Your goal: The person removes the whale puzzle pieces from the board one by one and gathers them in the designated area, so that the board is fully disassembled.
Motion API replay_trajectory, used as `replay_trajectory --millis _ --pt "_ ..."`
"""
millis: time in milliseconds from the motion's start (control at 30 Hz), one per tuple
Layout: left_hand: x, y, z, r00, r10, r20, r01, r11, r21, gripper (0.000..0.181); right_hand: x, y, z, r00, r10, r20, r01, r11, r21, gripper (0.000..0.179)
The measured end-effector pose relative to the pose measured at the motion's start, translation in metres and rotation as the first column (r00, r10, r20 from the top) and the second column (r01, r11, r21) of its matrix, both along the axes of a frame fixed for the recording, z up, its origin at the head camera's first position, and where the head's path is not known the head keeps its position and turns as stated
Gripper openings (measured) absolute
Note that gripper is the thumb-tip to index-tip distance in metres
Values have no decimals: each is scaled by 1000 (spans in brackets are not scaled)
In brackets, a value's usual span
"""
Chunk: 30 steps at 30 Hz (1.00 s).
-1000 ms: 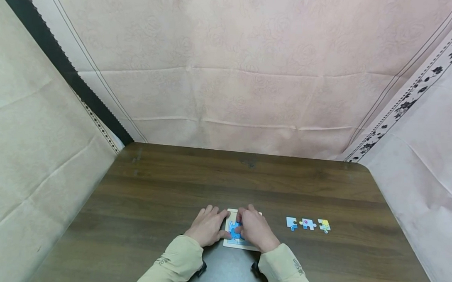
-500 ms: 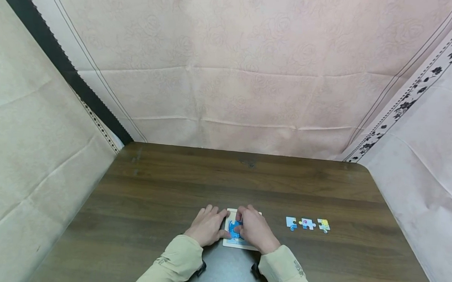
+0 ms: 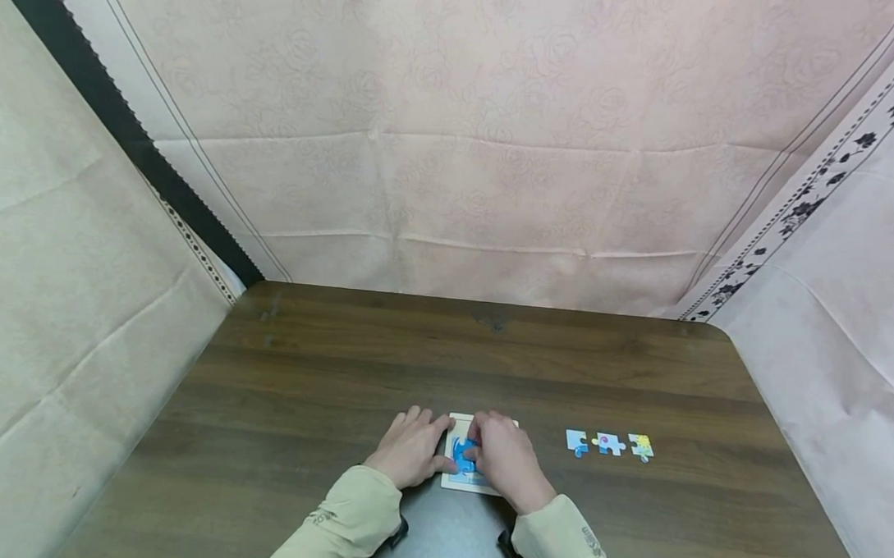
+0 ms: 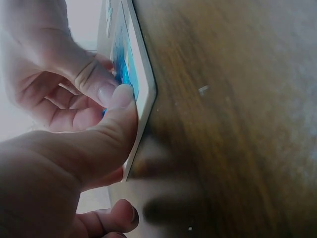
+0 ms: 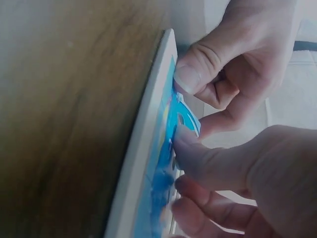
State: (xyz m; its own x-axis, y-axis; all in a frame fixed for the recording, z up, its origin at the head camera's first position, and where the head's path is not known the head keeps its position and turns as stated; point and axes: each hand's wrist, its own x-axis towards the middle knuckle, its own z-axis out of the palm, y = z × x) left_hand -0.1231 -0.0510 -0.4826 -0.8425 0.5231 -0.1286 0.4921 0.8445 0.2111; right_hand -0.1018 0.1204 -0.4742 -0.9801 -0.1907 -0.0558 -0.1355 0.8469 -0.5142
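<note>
In the head view a small jigsaw board (image 3: 471, 488) with a pale frame and a blue picture lies near the table's front edge. My left hand (image 3: 406, 448) holds its left side, thumb on the picture and fingers along the frame. Over the board, my right hand (image 3: 507, 460) pinches a blue puzzle piece (image 5: 190, 119). That piece stands tilted up from the board in the right wrist view, against the right thumb (image 5: 190, 148) and near the left thumb (image 5: 188, 74). My right hand hides much of the board from above.
Three loose puzzle pieces lie in a row to the right: a blue and white one (image 3: 577, 442), a middle one (image 3: 608, 443) and a yellow one (image 3: 641, 447). The brown wooden table (image 3: 326, 349) ends at pale cloth (image 3: 450, 189) hung behind and on both sides.
My right hand has turned slightly at the wrist, its upper fingers dipping a little and its sleeve shifting. The left hand, the board and the loose pieces look the same.
</note>
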Motion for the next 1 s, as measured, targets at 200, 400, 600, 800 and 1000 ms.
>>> replay_trajectory --millis 200,400,600,800,1000 --pt "0 0 0 1000 0 -4 0 1000 0 64 3 0 -1 994 8 -109 1 997 79 21" --pt "-1 0 -2 1000 6 1 -6 1000 14 62 5 1 -3 988 16 -150 -15 1000 13 21" --pt "0 1 -1 1000 12 8 -12 1000 10 63 5 5 -6 987 16 -162 -21 999 -26 19" --pt "0 1 -1 1000 16 16 -16 1000 5 64 5 9 -7 990 9 -141 -25 993 -114 17" --pt "0 0 -2 1000 12 9 -12 1000 5 63 6 12 -7 998 -1 -59 -10 981 -192 11"
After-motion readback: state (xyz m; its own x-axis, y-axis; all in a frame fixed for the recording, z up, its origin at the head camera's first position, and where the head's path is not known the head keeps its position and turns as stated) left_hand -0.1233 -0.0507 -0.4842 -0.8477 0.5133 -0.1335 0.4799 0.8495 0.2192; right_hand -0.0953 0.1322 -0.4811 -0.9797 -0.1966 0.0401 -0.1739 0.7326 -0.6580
